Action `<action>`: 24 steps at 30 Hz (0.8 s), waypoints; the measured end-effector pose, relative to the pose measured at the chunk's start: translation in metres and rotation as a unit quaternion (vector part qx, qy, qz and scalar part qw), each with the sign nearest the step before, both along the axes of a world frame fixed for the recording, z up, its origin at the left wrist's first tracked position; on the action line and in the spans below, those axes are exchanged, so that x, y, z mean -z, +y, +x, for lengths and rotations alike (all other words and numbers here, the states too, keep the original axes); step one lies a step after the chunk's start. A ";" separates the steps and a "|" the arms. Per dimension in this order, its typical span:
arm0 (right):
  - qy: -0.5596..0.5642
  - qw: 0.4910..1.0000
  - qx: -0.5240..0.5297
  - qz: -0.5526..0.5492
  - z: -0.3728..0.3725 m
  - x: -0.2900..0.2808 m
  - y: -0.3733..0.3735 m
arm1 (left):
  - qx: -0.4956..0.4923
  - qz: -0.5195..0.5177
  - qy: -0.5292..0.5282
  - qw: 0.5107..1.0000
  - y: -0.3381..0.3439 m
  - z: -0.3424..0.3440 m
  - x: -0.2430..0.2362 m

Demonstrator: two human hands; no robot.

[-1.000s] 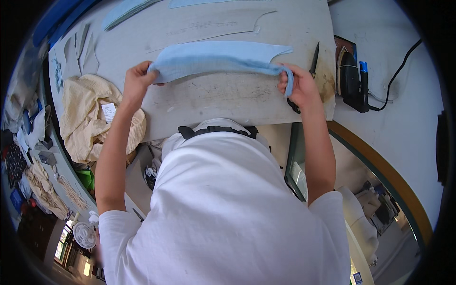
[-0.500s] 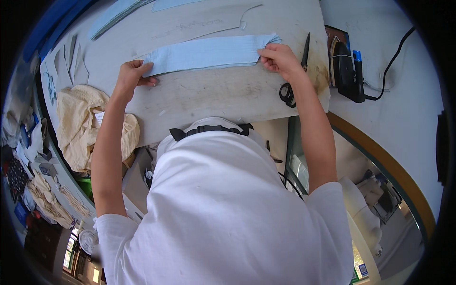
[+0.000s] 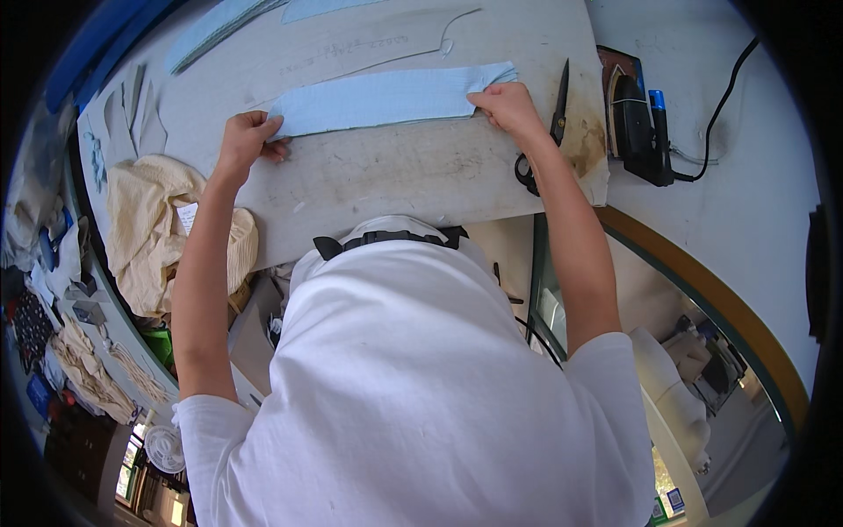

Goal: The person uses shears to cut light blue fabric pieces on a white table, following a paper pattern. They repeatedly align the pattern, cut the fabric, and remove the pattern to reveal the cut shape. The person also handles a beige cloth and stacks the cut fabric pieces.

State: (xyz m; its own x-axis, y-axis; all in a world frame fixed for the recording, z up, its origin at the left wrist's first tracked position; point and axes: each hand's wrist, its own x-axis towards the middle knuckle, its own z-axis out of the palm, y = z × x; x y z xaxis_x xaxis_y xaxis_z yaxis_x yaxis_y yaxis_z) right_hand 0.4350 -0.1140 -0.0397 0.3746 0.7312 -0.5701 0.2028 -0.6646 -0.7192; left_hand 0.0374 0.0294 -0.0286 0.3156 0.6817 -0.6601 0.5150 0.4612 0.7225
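A long light-blue fabric strip lies stretched across the table between my hands. My left hand pinches its left end, thumb on top and fingers underneath. At the other end my right hand grips the strip close to its right edge, where the cloth is bunched and creased. Several layers seem to show along its lower edge. Black scissors lie just right of my right hand, blades pointing away, with my forearm over part of the handles.
Cream ribbed fabric is heaped at the table's left. More light-blue cloth lies at the far edge, and thin grey strips at the far left. A black iron with a cord stands on the right. The table has a stained right corner.
My right hand has shifted slightly left along the strip, and the lower edge of the cloth lies more even. My left hand has barely moved.
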 end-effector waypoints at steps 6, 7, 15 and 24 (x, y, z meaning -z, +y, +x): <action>0.016 1.000 -0.002 0.005 -0.003 0.001 -0.003 | 0.022 0.058 0.089 0.994 0.001 -0.013 -0.002; 0.026 1.000 0.011 0.004 -0.003 0.003 -0.003 | 0.022 0.053 0.084 0.995 0.004 -0.015 -0.002; 0.049 0.998 0.030 -0.006 -0.006 -0.005 -0.004 | -0.003 0.030 0.001 1.000 0.011 -0.013 -0.004; 0.041 0.999 0.020 -0.018 -0.006 -0.009 -0.001 | 0.002 0.075 0.023 0.997 0.007 -0.013 0.005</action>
